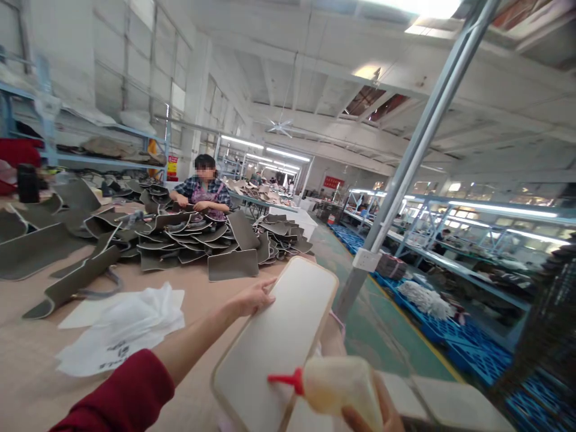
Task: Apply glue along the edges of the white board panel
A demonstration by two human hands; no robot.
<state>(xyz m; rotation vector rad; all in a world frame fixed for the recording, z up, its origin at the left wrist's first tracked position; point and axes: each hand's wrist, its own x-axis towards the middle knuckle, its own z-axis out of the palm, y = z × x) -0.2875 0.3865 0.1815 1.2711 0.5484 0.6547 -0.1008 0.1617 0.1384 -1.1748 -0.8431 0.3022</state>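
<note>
We have our right hand (389, 405) fingers clamped on the squeeze bottle (339, 384), bottom right of centre, red nozzle (285, 379) over the white panel (279, 336), lower centre, left hand (255, 298) fingers at its edge, grip unclear, grey pieces (193, 237) heaped on the bench (202, 295), mid-left.

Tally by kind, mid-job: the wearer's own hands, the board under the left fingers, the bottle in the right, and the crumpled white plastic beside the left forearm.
Hands: 2 (left hand, right hand)
Pale board: 1
Red-tipped bottle: 1
Crumpled white plastic: 1
Total: 5
</note>
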